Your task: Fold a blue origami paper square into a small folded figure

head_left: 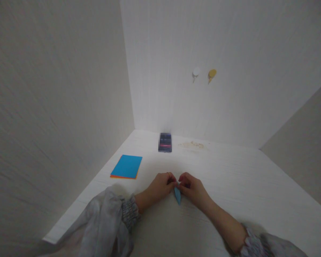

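A small piece of folded light-blue paper [178, 196] is pinched between both hands above the white table, its narrow pointed end hanging toward me. My left hand [164, 182] grips its upper part from the left, thumb and fingers pressed together. From the right, my right hand [191, 185] pinches the same part with curled fingers. The fingertips nearly meet and hide the paper's top end. Left of my hands lies a stack of square origami paper [127, 166], blue on top with orange edges showing beneath.
Near the back wall a dark pixelated phone-like object [165, 142] stands on the white table [230, 178]. Brownish marks [194, 145] stain the surface beside it. A white hook [196, 72] and a yellow hook [212, 74] are on the back wall. Pale walls enclose both sides.
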Action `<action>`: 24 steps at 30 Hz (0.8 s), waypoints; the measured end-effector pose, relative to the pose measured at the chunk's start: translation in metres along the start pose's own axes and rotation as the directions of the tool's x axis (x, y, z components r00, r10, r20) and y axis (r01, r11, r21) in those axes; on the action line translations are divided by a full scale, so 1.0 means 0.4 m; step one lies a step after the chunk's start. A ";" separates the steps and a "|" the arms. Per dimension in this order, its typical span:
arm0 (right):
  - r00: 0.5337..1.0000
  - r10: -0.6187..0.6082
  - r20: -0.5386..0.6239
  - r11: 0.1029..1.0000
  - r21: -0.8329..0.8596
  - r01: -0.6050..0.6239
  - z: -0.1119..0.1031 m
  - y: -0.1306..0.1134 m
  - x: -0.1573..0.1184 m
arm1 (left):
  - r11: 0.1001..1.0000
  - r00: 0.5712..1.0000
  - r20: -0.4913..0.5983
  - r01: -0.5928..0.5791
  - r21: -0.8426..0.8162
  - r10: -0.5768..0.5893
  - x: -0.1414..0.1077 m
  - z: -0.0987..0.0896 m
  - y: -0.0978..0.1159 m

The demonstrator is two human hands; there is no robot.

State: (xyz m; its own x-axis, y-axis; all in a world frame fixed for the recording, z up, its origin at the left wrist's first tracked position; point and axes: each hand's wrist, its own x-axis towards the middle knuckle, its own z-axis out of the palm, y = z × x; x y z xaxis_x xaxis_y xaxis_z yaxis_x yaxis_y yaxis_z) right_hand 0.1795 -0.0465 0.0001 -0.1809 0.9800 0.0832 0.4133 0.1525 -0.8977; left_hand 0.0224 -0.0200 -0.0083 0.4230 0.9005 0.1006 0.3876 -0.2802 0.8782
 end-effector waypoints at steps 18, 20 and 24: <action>0.787 -0.358 0.503 0.715 -0.395 0.577 -0.074 -0.029 -0.021 | 0.790 0.852 0.344 -0.506 0.346 0.395 -0.036 -0.060 0.014; 0.782 -0.342 0.521 0.716 -0.395 0.576 -0.078 -0.025 -0.017 | 0.789 0.849 0.357 -0.508 0.346 0.390 -0.038 -0.064 0.014; 0.784 -0.331 0.524 0.731 -0.383 0.565 -0.081 -0.013 -0.009 | 0.791 0.848 0.368 -0.505 0.344 0.381 -0.035 -0.068 0.016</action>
State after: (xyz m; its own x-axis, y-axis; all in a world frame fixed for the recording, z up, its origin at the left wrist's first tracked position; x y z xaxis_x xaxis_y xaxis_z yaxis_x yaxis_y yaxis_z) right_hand 0.2071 -0.0468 0.0183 -0.7467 0.6511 0.1360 0.5418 0.7141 -0.4433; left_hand -0.0036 -0.0255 0.0086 0.8081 0.5344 0.2478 0.3750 -0.7911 0.4833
